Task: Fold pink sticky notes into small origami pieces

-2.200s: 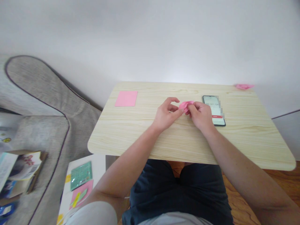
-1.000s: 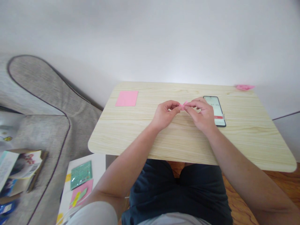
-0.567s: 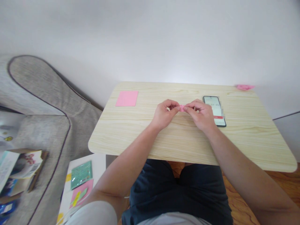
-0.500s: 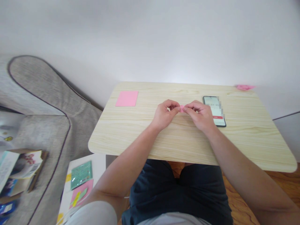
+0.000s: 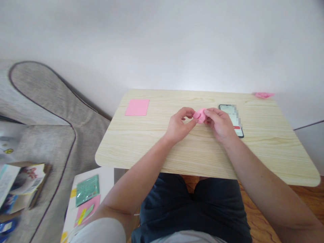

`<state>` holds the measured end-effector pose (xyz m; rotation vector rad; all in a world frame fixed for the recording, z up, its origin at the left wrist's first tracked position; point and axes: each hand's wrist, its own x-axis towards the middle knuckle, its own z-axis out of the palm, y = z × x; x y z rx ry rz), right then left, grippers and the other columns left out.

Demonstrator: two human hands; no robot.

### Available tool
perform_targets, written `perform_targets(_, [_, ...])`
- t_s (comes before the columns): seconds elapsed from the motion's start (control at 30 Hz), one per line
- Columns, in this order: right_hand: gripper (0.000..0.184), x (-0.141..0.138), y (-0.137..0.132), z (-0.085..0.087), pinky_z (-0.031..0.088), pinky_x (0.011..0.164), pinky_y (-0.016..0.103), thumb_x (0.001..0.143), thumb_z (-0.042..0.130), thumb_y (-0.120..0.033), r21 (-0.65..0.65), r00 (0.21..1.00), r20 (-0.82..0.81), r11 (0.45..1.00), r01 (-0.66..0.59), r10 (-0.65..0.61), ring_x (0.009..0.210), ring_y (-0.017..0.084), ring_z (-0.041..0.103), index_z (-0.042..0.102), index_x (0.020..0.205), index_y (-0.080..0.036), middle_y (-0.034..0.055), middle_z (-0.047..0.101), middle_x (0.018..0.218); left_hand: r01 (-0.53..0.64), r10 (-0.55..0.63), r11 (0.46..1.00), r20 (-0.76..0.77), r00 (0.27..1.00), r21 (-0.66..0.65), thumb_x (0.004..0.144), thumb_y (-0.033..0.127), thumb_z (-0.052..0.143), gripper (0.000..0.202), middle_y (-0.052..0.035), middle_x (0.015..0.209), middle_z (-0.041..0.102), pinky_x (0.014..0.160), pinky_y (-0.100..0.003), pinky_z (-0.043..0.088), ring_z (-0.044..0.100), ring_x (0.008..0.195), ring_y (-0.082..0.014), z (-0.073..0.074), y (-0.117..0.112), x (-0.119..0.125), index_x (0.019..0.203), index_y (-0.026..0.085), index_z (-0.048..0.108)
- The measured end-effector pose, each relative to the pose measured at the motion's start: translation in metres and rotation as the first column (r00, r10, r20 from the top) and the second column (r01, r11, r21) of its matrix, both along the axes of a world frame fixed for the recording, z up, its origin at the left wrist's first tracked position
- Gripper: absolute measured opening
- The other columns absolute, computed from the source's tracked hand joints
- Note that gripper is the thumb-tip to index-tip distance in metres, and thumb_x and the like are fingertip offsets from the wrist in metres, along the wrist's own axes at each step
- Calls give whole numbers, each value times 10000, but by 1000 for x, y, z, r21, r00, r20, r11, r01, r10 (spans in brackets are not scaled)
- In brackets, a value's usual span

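Note:
A small folded piece of pink paper is pinched between both my hands above the middle of the light wooden table. My left hand grips its left side with thumb and curled fingers. My right hand holds its right side, fingers closed on it. Much of the paper is hidden by my fingers. A flat pink sheet lies at the table's far left.
A phone with a lit screen lies just right of my right hand, partly covered by it. Another folded pink paper sits at the far right corner. A grey padded case leans left; papers lie on a low white surface.
The pink paper shows more now, turned up between my fingers. My right hand has shifted slightly over the phone; both hands have kept their pinch on the paper.

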<state>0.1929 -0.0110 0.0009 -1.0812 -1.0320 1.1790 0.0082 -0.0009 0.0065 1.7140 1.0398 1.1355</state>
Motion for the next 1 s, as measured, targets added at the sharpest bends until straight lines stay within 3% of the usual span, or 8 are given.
perform_targets(0.2, [200, -3, -2, 9, 426, 596, 260, 803, 845, -395, -50, 992, -125, 999, -23, 17, 630, 109, 537, 758, 754, -222, -3, 675, 723, 6, -6, 1000, 14, 1000, -14, 869, 303, 761, 374, -20, 1060, 790, 907, -332, 503, 730, 1054, -181, 2, -1, 0, 1213, 260, 620])
perform_targets(0.37, [218, -3, -2, 12, 464, 620, 269, 788, 859, -410, -89, 984, -171, 994, -69, 53, 640, 113, 554, 747, 754, -227, 1, 684, 752, -4, 4, 1000, -5, 1000, 20, 873, 304, 747, 294, -18, 1134, 757, 892, -319, 505, 709, 1073, -172, 1, -1, 0, 1146, 264, 644])
perform_targets(0.63, [241, -3, -5, 10, 523, 680, 321, 738, 864, -437, -120, 986, -49, 979, -166, 161, 708, 163, 599, 739, 772, -234, 19, 683, 757, -9, 10, 998, -14, 1000, 60, 887, 278, 725, 282, -31, 1143, 748, 883, -310, 515, 703, 1051, -166, -2, -1, 0, 1157, 250, 648])
perform_targets(1.0, [267, -4, -4, 10, 482, 640, 301, 746, 879, -434, -143, 982, -117, 977, -161, 145, 674, 142, 570, 719, 728, -221, 9, 652, 721, -33, 38, 993, -43, 998, 114, 912, 282, 708, 184, -17, 1159, 747, 890, -325, 529, 690, 1048, -171, 0, -3, 0, 1096, 271, 706])
